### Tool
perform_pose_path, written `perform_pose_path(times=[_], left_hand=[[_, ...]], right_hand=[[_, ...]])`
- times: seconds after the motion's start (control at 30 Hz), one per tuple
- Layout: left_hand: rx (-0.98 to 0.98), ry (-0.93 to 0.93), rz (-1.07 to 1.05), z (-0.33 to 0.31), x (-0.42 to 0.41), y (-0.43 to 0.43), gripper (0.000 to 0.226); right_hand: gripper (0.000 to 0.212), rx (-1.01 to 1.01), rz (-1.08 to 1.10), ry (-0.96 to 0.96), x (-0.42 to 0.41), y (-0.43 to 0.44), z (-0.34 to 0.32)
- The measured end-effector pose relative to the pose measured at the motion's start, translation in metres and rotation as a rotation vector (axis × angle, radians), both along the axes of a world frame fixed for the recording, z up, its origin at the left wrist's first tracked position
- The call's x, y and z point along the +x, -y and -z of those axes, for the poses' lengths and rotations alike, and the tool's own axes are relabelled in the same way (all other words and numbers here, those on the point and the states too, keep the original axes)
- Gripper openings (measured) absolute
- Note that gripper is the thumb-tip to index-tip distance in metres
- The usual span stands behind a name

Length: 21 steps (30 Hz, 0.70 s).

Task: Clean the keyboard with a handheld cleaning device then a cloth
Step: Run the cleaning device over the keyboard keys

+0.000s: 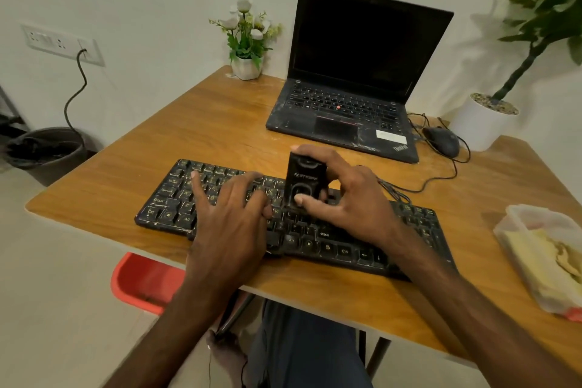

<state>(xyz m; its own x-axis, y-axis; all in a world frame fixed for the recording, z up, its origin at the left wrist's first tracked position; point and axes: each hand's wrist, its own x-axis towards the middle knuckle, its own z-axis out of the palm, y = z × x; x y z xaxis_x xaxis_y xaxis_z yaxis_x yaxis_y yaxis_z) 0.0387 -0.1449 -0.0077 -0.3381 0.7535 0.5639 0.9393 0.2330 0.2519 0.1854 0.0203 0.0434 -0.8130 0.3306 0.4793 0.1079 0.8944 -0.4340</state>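
- The device step is in hand, by my reading: the right hand (349, 198) grips the black handheld cleaning device (304, 181) upright, its lower end on the keys near the middle of the keyboard (176, 195). The thumb lies on the device's front and the fingers curl over its top and far side.
- The left hand (230, 217) lies flat on the keys at 9 o'clock of the device, fingers straight and spread, holding nothing. It seems to steady the board.
- The keyboard sits at the near edge of the wooden table (220, 123), slanted, with pale specks on its left keys.
- The next move likely calls for drawing the device along the rows while the flat hand keeps the board from sliding, and shifting that hand to free the covered keys.
- The cloth pass is not yet begun. A clear container (519, 217) at 3 o'clock holds something pale yellow, possibly the cloth; I cannot tell.
- At 1 o'clock stands an open ThinkPad laptop (362, 72), screen dark, with a wired mouse (441, 140) just beside it at 2 o'clock.
- A small pot of white flowers (247, 41) stands at 11 o'clock, and a white planter (482, 129) at the far right corner.
- Off the table at 9 o'clock are a dark bin (47, 151) and a wall socket (59, 44) with a cable plugged in. A red seat (145, 280) shows below the near edge.
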Motion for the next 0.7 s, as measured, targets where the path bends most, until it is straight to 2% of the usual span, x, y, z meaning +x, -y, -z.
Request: perform_pose_path(times=[0.1, 0.2, 0.4, 0.5, 0.6, 0.7], left_hand=[[-0.003, 0.008, 0.0, -0.001, 0.0, -0.001, 0.017], [-0.016, 0.009, 0.003, -0.001, 0.0, 0.0, 0.018], [-0.009, 0.002, 0.001, 0.0, -0.001, 0.0, 0.015], [-0.015, 0.006, 0.0, -0.001, -0.001, 0.0, 0.018], [-0.02, 0.016, 0.006, -0.001, 0.0, 0.001, 0.017], [-0.021, 0.022, 0.004, 0.0, 0.0, 0.0, 0.016]], right_hand=[[0.068, 0.1, 0.061, 0.008, -0.009, -0.007, -0.001], [0.07, 0.067, 0.179, -0.017, -0.015, -0.02, -0.009], [0.066, 0.014, -0.069, 0.016, -0.004, 0.016, 0.002], [0.068, 0.028, 0.069, -0.017, -0.004, -0.001, 0.0], [0.071, -0.068, 0.169, -0.076, 0.0, -0.012, -0.006], [0.066, -0.136, -0.039, -0.05, 0.007, 0.016, -0.002]])
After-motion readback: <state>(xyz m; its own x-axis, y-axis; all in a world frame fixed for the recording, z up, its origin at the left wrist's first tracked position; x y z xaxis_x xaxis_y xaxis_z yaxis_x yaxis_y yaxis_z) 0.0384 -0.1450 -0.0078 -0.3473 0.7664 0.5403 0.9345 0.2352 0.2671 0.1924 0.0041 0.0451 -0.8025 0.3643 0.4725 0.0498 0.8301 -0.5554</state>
